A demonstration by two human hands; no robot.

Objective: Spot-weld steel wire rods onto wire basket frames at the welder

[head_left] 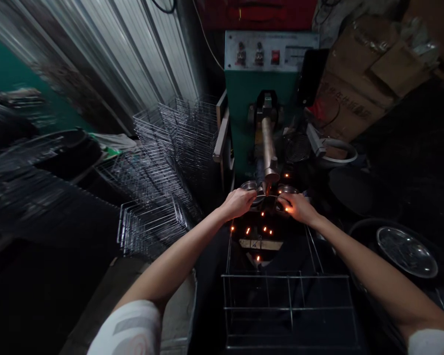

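A wire rack hangs below my forearms, its side wires running up toward both hands. My left hand is closed, pinching a thin wire at the rack's far end, left of the metal electrode arm of a green spot welder. On the right, my right hand is closed around the other end of that wire. Midway between the hands the wire lies under the electrode tip, where it glows orange. Several sparks fly beneath it. The exact finger contact is too dark to make out.
Stacked wire racks stand to the left, beside a corrugated metal sheet. A control panel tops the welder. Cardboard boxes are at the back right. A round shiny lid-like disc lies near my right forearm.
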